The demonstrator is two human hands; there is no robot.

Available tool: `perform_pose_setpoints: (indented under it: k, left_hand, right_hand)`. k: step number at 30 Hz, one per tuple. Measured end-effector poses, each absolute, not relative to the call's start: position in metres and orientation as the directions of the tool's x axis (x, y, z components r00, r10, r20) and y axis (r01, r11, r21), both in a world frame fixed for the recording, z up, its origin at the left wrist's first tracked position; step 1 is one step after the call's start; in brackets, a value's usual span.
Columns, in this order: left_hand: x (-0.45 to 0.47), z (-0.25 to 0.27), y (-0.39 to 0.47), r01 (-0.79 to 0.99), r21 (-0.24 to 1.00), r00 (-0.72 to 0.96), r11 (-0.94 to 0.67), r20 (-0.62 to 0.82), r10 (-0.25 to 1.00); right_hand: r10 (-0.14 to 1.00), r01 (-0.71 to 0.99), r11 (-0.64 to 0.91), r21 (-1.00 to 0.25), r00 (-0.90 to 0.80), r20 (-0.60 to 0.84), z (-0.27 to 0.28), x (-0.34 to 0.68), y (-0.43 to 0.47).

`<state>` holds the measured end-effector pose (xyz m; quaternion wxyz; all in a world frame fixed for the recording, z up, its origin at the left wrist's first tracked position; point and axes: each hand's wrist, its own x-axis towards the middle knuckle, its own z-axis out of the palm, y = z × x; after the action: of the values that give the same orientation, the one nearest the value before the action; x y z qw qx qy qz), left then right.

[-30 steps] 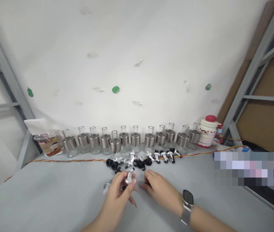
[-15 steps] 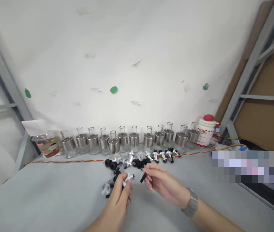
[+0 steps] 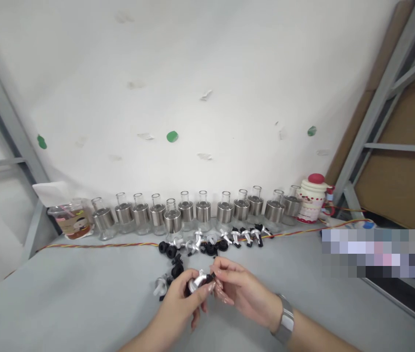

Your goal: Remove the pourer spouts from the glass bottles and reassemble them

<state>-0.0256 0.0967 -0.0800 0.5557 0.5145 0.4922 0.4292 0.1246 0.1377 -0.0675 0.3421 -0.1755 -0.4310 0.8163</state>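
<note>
Between its thumb and fingers, my left hand (image 3: 181,303) grips a silver bottle pourer (image 3: 198,281) with its spout pointing right. My right hand (image 3: 242,283) pinches a small black cap (image 3: 210,277) at the tip of that spout; whether it is seated there I cannot tell. Beside my left hand lie another silver pourer (image 3: 161,284) and a black stopper piece (image 3: 177,269). Beyond both hands, several silver pourers (image 3: 247,237) and black stopper rings (image 3: 171,251) are spread on the grey table (image 3: 82,293).
Several glass bottles with metal sleeves (image 3: 141,213) line the wall. A plastic cup (image 3: 71,220) is at the left end, a white and red bottle (image 3: 310,200) at the right. A red and yellow cable (image 3: 112,245) crosses the table. A blurred-out item (image 3: 374,253) lies right.
My right hand has moved left, bringing the black cap against the pourer's spout. My left hand has turned the pourer so its spout faces right.
</note>
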Motion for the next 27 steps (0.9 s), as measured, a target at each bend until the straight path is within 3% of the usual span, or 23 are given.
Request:
perform_pose_setpoints:
  k: [4,8,12,15,17,19,21,23,27]
  left_hand:
    - [-0.026,-0.079,0.1,-0.126,0.98,0.225,0.156,-0.125,0.966]
    - [-0.027,-0.079,0.097,-0.166,0.969,0.263,0.185,-0.138,0.955]
    - [-0.026,-0.081,0.095,-0.127,0.976,0.281,0.18,-0.138,0.95]
    - [-0.025,-0.084,0.094,-0.032,0.983,0.287,0.179,-0.163,0.944]
    - [-0.026,-0.084,0.092,0.081,0.983,0.242,0.164,-0.179,0.954]
    - [-0.028,-0.081,0.089,0.247,0.968,0.141,0.054,-0.091,0.986]
    - [-0.03,-0.078,0.085,0.43,0.895,0.067,-0.12,0.101,0.993]
    - [-0.031,-0.075,0.081,0.547,0.798,0.093,-0.252,0.241,0.966]
    - [-0.03,-0.075,0.076,0.577,0.738,0.239,-0.351,0.258,0.936]
  right_hand:
    - [0.711,-0.376,-0.372,-0.849,-0.704,0.001,-0.069,0.123,0.138]
    - [0.705,-0.289,-0.302,-0.909,-0.709,-0.009,-0.072,0.124,0.142]
    - [0.688,-0.064,-0.032,-0.997,-0.726,0.025,-0.065,0.131,0.143]
    - [0.683,0.125,0.259,-0.958,-0.724,0.09,-0.056,0.137,0.141]
    - [0.677,0.193,0.346,-0.918,-0.729,0.102,-0.051,0.139,0.14]
    - [0.674,0.171,0.299,-0.939,-0.734,0.081,-0.051,0.14,0.14]
    - [0.673,0.081,0.168,-0.982,-0.737,0.055,-0.054,0.139,0.14]
    - [0.662,-0.004,0.043,-0.999,-0.749,0.032,-0.058,0.135,0.139]
    - [0.663,-0.08,-0.024,-0.996,-0.748,0.044,-0.062,0.13,0.136]
